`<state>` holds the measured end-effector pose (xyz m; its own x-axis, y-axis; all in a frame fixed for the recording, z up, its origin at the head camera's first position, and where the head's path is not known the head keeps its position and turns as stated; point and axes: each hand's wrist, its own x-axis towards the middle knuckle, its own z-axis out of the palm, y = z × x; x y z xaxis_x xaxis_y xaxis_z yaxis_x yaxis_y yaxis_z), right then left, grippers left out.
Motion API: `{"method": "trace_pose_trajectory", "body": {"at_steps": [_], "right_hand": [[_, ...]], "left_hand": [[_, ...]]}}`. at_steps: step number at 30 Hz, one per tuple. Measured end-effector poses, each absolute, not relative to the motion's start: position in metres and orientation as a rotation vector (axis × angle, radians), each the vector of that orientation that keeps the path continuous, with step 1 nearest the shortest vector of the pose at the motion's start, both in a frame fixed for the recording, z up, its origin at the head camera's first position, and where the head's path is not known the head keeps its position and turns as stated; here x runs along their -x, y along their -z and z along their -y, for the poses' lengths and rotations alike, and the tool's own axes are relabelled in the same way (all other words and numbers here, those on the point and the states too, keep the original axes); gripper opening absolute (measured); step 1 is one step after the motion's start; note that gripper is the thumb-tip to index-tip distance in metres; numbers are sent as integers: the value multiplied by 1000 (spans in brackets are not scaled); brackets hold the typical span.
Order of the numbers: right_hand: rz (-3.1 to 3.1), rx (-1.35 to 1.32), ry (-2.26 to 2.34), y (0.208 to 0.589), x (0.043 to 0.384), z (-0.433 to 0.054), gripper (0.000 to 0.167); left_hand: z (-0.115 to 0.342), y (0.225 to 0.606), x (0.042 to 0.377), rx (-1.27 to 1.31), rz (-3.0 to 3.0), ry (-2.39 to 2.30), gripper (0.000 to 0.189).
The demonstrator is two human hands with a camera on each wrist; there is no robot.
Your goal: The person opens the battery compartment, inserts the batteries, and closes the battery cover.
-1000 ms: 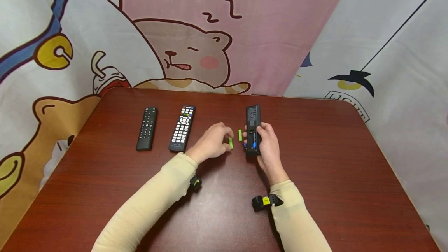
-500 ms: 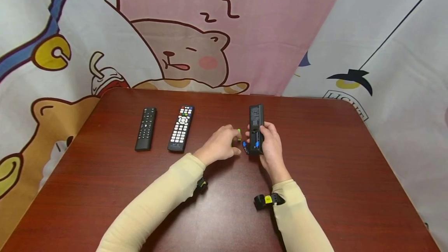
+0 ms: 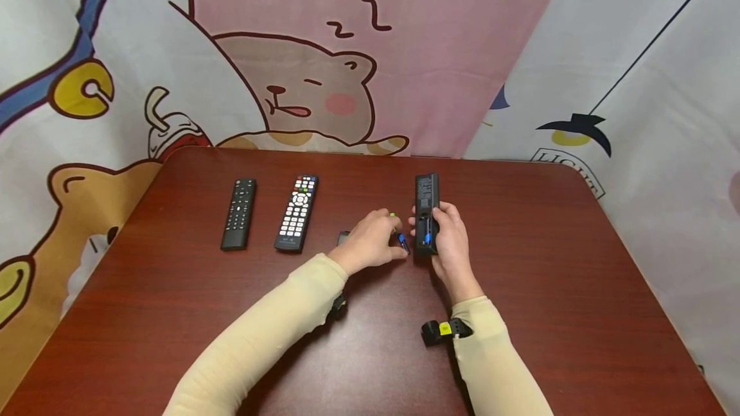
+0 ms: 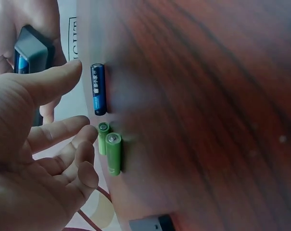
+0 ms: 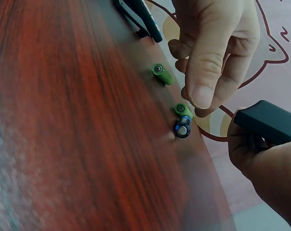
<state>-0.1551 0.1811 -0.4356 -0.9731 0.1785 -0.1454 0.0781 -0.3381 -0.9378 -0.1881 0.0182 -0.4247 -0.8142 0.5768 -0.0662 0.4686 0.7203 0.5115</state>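
Observation:
My right hand (image 3: 453, 239) grips a black remote control (image 3: 426, 194), its back up and battery compartment uncovered. A blue battery (image 3: 428, 236) shows inside that compartment. Close by, my left hand (image 3: 372, 239) hovers with thumb and fingers apart, holding nothing. Near its thumb, another blue battery (image 4: 98, 89) lies on the table. Two green batteries lie past the fingertips: the nearer green battery (image 4: 114, 154) and a second green battery (image 4: 103, 137) partly behind it. In the head view, my left hand mostly hides the green ones.
Two more remotes lie button side up at the left: a plain black remote (image 3: 238, 214) and a remote with white keys (image 3: 297, 212). A small dark piece (image 3: 343, 236) peeks out behind my left hand. The brown table (image 3: 549, 262) ends at a printed curtain (image 3: 439, 50).
My left hand has shifted right, past the green batteries to the loose blue one, uncovering part of the dark piece behind it. My right hand keeps its grip on the remote control.

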Motion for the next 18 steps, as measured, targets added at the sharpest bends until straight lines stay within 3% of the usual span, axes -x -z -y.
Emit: {"method": "trace_pose_trajectory", "body": {"at_steps": [18], "right_hand": [[1772, 354, -2486, 436, 152, -186, 20]], "left_hand": [[-32, 428, 187, -866, -2765, -510, 47]]}}
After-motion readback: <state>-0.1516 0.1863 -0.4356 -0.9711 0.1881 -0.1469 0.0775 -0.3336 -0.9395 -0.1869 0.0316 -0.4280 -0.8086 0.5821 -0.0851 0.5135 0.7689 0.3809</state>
